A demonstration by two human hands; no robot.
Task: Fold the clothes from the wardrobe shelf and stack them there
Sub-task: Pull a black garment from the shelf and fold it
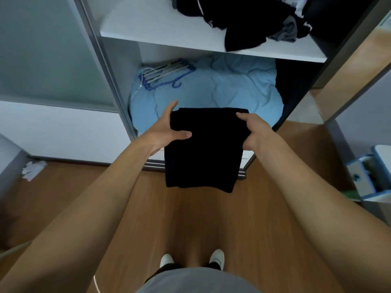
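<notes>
Left hand (169,132) and right hand (256,132) each grip a side of the folded black cloth garment (203,151) between them, white wardrobe shelf (160,28) with dark unfolded clothes pile (249,22) above.

Two hands held a folded black garment (203,151) in front of an open wardrobe.
The left hand (169,132) gripped the garment's left edge with the thumb on top; the right hand (256,132) pinched its right edge, and the lower part hung above the wooden floor (190,218). A heap of dark clothes (243,22) lay unfolded on the right of the white shelf (160,24). Below the shelf lay a pale blue quilt (222,89), with a bunch of hangers (165,75) resting on its left side.
</notes>
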